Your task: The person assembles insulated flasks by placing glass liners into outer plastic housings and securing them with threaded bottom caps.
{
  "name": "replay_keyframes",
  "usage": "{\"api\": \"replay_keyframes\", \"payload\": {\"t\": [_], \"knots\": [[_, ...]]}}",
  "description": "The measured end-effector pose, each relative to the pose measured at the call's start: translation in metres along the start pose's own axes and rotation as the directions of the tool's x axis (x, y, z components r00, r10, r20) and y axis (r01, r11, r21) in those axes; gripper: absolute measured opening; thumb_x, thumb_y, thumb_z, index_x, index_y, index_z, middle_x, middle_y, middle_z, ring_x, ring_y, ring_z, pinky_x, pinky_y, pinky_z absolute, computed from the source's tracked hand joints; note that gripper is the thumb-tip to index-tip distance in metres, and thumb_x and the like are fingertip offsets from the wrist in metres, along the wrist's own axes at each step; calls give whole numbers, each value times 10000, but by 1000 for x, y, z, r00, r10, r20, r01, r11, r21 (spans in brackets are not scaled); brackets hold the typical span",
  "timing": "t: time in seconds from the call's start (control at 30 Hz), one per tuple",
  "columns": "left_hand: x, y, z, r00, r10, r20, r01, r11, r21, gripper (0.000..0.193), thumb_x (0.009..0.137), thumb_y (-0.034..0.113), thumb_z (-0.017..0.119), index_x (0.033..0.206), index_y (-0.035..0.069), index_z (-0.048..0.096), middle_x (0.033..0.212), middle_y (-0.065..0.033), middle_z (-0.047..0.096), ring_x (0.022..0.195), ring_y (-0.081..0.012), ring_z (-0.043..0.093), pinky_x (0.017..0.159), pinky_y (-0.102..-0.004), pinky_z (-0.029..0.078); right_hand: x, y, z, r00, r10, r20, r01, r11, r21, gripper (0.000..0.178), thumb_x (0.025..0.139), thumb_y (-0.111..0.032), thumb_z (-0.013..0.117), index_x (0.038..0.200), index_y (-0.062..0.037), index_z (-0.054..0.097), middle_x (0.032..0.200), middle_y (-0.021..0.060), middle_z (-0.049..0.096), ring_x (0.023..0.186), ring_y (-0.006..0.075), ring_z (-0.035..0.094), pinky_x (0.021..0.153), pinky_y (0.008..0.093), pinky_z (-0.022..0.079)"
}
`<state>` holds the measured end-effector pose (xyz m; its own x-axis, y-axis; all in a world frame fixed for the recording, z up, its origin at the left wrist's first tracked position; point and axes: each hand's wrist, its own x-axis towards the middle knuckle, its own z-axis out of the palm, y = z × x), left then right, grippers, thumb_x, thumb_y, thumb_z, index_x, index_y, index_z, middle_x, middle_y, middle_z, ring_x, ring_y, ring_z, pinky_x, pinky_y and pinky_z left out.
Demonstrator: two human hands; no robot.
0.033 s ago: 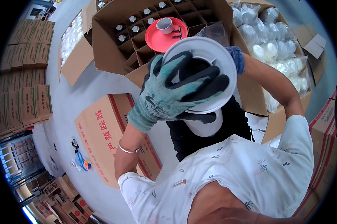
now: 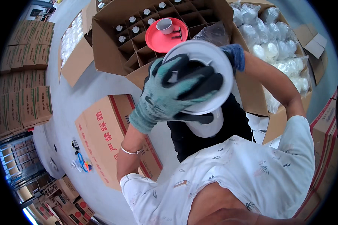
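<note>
A white plastic piece with a wide round flange [image 2: 226,84] is held in front of my body. A white cylinder [image 2: 208,129] shows below it, over my dark trousers; whether the two are joined is hidden. My left hand [image 2: 176,86], in a green and black glove, lies across the flange, its fingers over the central opening and its thumb under the edge. At the far right edge of the flange is my right hand [image 2: 234,58] in a dark blue glove; its fingers are hidden behind the piece.
Beyond my hands stands a divided carton [image 2: 112,52] with several white-capped bottles. A red plate [image 2: 157,41] on it bears a white cup [image 2: 165,26] and small dark metal parts [image 2: 178,34]. Bagged white pieces fill a carton [image 2: 272,129] at right. A closed carton [image 2: 105,150] lies at left.
The flange has shifted slightly down and left, with my left fingers moving along with it. My right wrist has edged a little to the left.
</note>
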<state>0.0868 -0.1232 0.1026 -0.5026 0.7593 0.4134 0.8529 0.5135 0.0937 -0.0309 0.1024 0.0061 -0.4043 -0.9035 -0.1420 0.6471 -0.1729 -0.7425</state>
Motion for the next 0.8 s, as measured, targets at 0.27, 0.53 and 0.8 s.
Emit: {"api": "replay_keyframes", "payload": {"t": [0.27, 0.53, 0.8], "knots": [[-53, 0, 55, 921, -384, 61, 356, 769, -531, 665, 590, 317, 832, 1187, 91, 641, 1294, -104, 577, 1160, -347, 528, 980, -446, 435, -15, 3, -12, 932, -276, -236, 90, 804, -588, 386, 990, -335, 456, 1252, -76, 573, 1010, 115, 644, 844, 149, 671, 716, 258, 546], [-52, 0, 67, 935, -301, 186, 353, 747, -564, 686, 580, 391, 796, 1173, 89, 628, 1266, -127, 541, 1207, -367, 461, 1043, -503, 338, -1, 63, 26, 818, -476, 323, 344, -46, -938, 463, 894, -160, 561, 1337, -48, 483, 1208, 173, 569, 1094, 285, 587, 985, 327, 458], [-58, 59, 54, 870, -470, 146, 491, 810, -319, 817, 654, 544, 750, 1230, 4, 541, 1260, -206, 514, 1221, -372, 464, 1092, -513, 303, 14, 49, 55, 996, -17, 83, 75, 620, -781, 452, 949, -359, 546, 1253, -25, 564, 1243, 131, 598, 1122, 212, 571, 990, 347, 438]]}}
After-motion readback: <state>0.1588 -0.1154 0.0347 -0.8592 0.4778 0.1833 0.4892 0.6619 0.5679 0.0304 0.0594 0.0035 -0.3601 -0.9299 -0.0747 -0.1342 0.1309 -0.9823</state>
